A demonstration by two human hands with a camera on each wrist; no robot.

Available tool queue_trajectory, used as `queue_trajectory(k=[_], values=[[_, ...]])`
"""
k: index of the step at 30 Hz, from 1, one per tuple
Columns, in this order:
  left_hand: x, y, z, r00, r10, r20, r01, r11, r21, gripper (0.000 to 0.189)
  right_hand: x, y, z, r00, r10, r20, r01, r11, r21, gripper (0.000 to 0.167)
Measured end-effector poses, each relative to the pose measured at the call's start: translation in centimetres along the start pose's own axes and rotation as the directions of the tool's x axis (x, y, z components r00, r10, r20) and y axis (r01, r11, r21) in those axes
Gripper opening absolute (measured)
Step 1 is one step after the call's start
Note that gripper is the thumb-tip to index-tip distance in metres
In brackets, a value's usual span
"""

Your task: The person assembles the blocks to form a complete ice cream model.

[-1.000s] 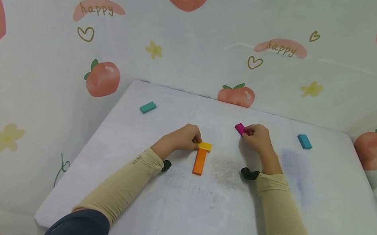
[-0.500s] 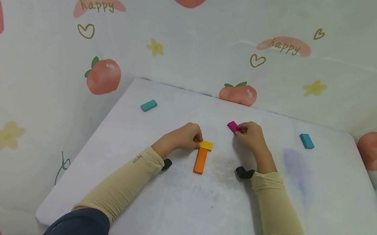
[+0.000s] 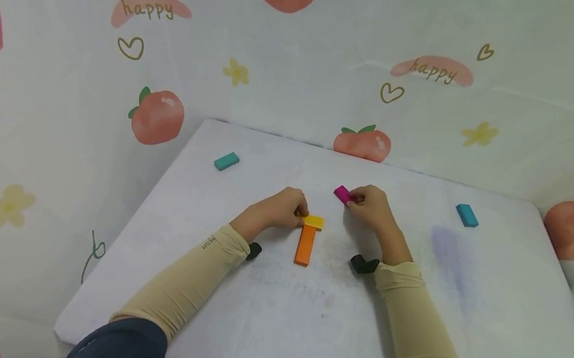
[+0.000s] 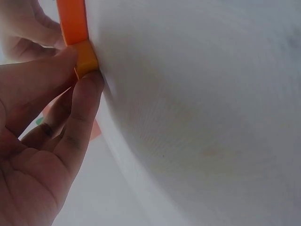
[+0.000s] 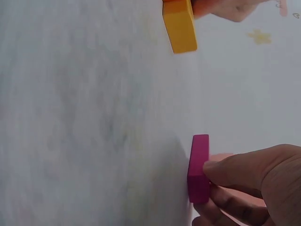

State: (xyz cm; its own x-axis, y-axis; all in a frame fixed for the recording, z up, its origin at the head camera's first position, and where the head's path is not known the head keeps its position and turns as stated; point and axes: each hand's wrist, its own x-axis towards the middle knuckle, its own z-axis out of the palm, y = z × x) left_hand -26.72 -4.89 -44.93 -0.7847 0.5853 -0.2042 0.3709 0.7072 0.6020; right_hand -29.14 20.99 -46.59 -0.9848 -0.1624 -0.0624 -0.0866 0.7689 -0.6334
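left hand [image 3: 280, 208] pinches yellow block [image 3: 313, 222] at its left end, block crosswise at far end of orange block [image 3: 304, 245] | right hand [image 3: 371, 208] fingertips grip magenta block [image 3: 342, 195], block at hand's left tip, on white table [image 3: 491, 330], right of yellow block, apart
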Motion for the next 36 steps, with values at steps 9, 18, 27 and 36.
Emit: queue_trajectory(k=[9,18,27,36], values=[[-0.1,-0.1,0.2,1.000,0.006,-0.002,-0.006,1.000,0.009,0.028,-0.3,-1.0,1.0,0.999,-0.027,0.022,0.027,1.000,-0.001,0.031],[0.0,-0.1,0.1,1.000,-0.004,-0.007,0.004,1.000,-0.006,0.027,-0.7,-2.2,1.8,0.994,-0.089,0.065,0.088,0.996,0.018,0.030],[-0.1,0.0,0.2,1.000,-0.008,-0.023,0.008,1.000,-0.011,0.026,-1.0,-3.1,2.6,0.988,-0.130,0.090,0.125,0.991,0.052,0.028],[0.2,-0.1,0.2,1.000,0.009,-0.016,-0.009,1.000,0.024,0.026,-1.3,-3.1,3.2,0.981,-0.172,0.085,0.167,0.984,0.068,0.026]])
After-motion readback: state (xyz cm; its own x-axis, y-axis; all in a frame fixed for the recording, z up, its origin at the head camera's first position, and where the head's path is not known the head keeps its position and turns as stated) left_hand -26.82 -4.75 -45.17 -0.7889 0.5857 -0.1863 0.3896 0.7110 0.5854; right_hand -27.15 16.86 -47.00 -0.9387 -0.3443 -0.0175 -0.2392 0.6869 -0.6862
